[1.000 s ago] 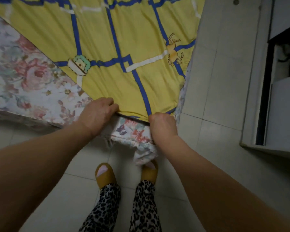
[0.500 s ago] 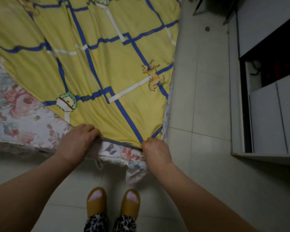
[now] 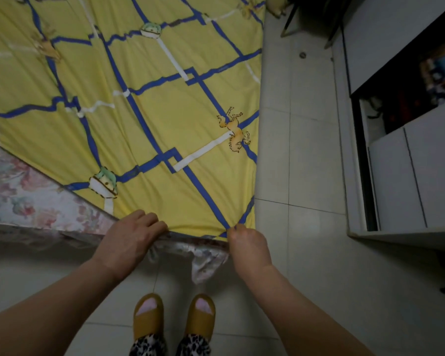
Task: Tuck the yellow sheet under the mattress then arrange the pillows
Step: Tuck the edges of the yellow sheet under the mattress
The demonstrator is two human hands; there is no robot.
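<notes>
- The yellow sheet is spread over the top of the mattress, and its near corner ends exactly at the mattress corner in front of the person.
- The hem of the sheet is held at two places along the near edge. The left hand is laid over the edge with the fingers curled down on the cloth; the thumb is hidden, so a full grip cannot be confirmed, but the cloth seems to be taken.
- The right hand is closed tightly, and the very corner of the sheet is pinched in it, where two blue stripes meet.
- The relation that matters: the sheet lies above and ahead of both hands, while the gap under the mattress lies below and behind the fingers, toward the feet. The hem must therefore be carried downward and then pushed inward.
- The hem between the hands runs left to right, along the mattress end.
- The right hand is nearer to the corner, so it is judged that the corner fold will be led by it, with the left hand following along the edge.
- To the left, the flowered mattress is still uncovered, so the tucking is judged to be at an early stage.
- No pillow can be told with certainty.
</notes>
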